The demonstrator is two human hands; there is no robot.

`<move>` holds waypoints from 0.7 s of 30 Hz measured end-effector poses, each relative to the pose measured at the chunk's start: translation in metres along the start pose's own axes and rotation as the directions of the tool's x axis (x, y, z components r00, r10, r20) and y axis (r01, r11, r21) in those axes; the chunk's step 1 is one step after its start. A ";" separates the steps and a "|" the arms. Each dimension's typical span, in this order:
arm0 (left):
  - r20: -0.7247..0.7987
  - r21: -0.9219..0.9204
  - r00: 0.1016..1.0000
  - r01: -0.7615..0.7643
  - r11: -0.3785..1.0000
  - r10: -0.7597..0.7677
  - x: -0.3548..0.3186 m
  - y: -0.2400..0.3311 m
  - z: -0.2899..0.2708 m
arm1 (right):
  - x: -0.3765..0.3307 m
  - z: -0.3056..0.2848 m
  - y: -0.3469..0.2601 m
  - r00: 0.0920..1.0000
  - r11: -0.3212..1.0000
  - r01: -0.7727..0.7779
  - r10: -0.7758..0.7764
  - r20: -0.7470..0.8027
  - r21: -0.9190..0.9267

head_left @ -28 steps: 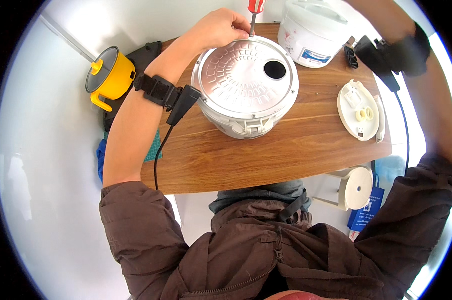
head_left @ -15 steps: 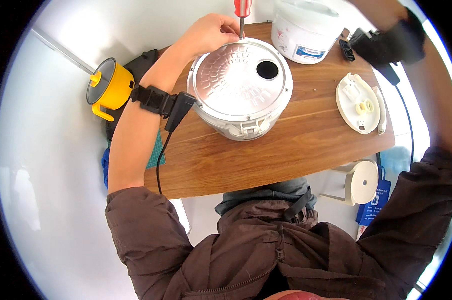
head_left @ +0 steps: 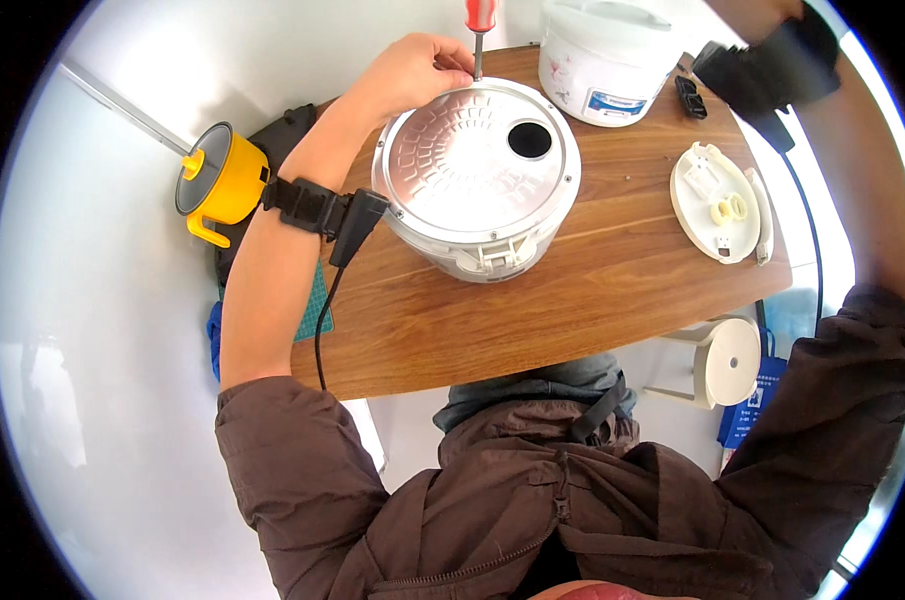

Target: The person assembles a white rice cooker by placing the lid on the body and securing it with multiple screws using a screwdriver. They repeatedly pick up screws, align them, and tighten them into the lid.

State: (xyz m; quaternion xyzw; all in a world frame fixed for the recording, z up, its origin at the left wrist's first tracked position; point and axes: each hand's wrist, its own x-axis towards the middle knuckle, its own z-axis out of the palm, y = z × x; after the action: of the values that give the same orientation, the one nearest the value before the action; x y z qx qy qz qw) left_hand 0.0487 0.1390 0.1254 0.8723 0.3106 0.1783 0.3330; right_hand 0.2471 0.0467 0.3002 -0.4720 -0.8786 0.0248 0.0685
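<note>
A white rice cooker (head_left: 473, 262) stands on the table, a shiny metal plate (head_left: 463, 165) with a round dark hole and rim screws on its top. My left hand (head_left: 413, 75) rests at the plate's far edge, fingers curled and pressed together. Whatever they pinch is hidden. Right beside its fingertips stands a screwdriver (head_left: 480, 42) with a red handle, upright, its tip down on the rim. The handle's top is cut off by the picture's edge. My right forearm reaches up along the right side, and its hand lies outside the picture.
A second white cooker (head_left: 608, 75) stands behind on the right. An oval cream plastic cover (head_left: 715, 205) holding small rings lies at the table's right. A yellow pot (head_left: 223, 175) stands left, near a green cutting mat (head_left: 316, 305). A white stool (head_left: 728, 362) is below the table edge.
The screwdriver still stands at the same rim spot, and my left hand stays beside it. The whole view has shifted slightly; otherwise little differs.
</note>
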 end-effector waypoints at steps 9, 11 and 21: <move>-0.005 0.030 1.000 -0.020 0.999 0.020 -0.002 -0.009 -0.002 | 0.007 -0.001 -0.021 0.996 0.978 -0.072 0.082 0.042 -0.194; -0.020 0.047 1.000 -0.005 0.999 0.006 -0.005 -0.004 0.000 | -0.008 0.016 -0.020 0.986 0.964 0.050 -0.089 -0.140 -0.260; -0.016 0.045 1.000 0.014 0.999 -0.013 -0.007 0.000 -0.001 | 0.021 0.009 -0.010 0.997 0.967 -0.072 0.067 -0.030 -0.244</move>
State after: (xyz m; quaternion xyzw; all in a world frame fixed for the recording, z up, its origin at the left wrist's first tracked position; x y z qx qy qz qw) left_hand 0.0433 0.1349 0.1257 0.8759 0.3232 0.1759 0.3120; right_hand 0.2262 0.0584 0.2939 -0.5075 -0.8571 -0.0865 0.0183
